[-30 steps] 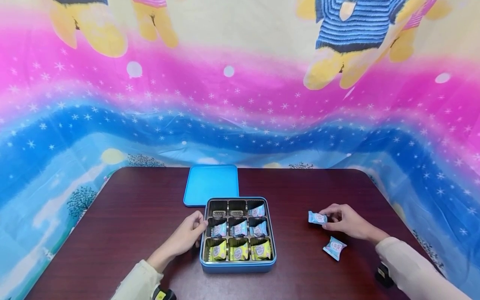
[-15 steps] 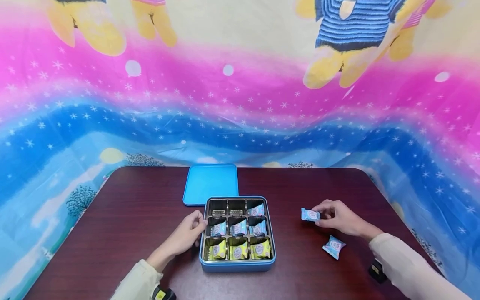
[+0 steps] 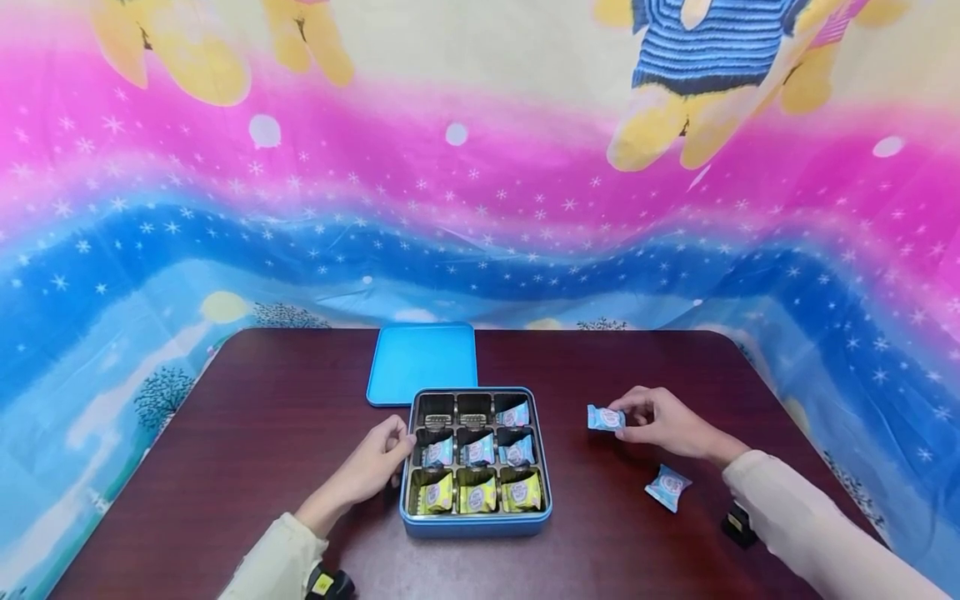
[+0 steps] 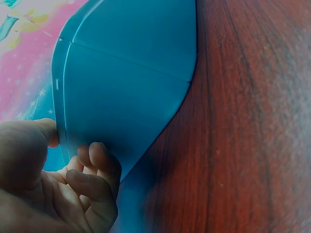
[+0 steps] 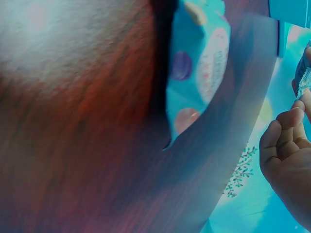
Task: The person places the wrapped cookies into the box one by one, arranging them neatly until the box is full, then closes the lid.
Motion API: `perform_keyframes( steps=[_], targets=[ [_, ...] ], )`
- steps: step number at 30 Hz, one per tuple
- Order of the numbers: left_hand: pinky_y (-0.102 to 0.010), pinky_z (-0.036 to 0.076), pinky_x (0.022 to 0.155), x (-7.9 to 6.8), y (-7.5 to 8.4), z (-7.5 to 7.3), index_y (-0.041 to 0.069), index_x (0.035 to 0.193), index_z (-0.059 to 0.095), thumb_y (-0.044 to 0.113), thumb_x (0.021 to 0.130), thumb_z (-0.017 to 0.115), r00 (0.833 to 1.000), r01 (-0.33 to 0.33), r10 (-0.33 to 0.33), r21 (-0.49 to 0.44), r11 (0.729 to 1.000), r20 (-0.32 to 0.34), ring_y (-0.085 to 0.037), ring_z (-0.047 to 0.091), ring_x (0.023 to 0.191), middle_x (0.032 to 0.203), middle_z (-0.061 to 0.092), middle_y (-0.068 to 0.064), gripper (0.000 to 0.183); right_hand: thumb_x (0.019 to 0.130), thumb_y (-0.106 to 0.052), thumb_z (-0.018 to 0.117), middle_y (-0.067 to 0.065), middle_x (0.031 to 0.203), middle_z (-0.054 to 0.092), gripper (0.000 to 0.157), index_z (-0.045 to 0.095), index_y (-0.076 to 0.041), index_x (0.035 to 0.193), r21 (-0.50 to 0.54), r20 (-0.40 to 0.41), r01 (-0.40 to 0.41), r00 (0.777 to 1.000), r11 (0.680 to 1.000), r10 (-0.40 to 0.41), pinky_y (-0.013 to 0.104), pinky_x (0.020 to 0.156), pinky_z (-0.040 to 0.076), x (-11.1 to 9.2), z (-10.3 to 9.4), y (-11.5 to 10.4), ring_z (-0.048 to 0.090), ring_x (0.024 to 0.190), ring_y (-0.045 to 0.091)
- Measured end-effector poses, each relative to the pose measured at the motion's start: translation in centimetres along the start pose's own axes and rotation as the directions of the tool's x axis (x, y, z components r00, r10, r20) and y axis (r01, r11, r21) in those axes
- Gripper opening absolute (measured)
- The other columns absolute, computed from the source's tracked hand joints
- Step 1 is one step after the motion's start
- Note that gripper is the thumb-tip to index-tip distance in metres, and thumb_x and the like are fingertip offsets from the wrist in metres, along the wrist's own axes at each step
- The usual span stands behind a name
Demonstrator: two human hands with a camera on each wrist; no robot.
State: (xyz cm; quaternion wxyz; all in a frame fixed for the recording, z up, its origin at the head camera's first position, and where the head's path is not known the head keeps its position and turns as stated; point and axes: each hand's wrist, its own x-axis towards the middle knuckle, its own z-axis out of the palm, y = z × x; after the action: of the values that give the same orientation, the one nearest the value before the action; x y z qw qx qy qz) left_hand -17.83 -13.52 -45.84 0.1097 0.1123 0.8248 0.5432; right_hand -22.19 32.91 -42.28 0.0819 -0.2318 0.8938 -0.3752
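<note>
A blue tin (image 3: 476,527) with a divided tray stands on the table. Yellow-wrapped candies (image 3: 478,495) fill its front row, blue-wrapped candies (image 3: 477,451) the middle row. One blue candy (image 3: 513,415) lies in the back right compartment; the other two back compartments hold none. My left hand (image 3: 372,463) grips the tin's left rim, thumb at the top edge and curled fingers against the side wall (image 4: 126,92). Right of the tin, my right hand (image 3: 665,423) pinches a blue-wrapped candy (image 3: 606,417) above the table. Another blue-wrapped candy (image 3: 667,487) lies on the table below that hand.
Behind the tin, toward its left, lies the light blue lid (image 3: 422,364). The dark reddish wooden table (image 3: 247,433) ends at a colourful printed cloth (image 3: 480,208) along the back and sides.
My right hand has moved left and slightly away from me, carrying the pinched candy nearer the tin. My left hand stays at the tin's rim.
</note>
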Motion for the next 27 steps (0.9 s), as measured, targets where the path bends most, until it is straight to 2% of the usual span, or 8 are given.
perform_keyframes(
  steps=[27],
  targets=[
    [-0.025,0.042,0.046,0.1,-0.2,0.1,0.003,0.091,0.042,0.015,0.105,0.051,0.999,0.031,-0.031,-0.024,0.999,-0.012,-0.015,0.051,0.048,0.055,0.042,0.002,0.020,0.090,-0.021,0.077,0.009,0.096,0.058,0.028,0.073,-0.013,0.116,-0.021,0.042,0.005,0.999,1.000,-0.004,0.026,0.063,0.043,2.4,0.4,-2.4,0.046,0.065,0.008]
  ],
)
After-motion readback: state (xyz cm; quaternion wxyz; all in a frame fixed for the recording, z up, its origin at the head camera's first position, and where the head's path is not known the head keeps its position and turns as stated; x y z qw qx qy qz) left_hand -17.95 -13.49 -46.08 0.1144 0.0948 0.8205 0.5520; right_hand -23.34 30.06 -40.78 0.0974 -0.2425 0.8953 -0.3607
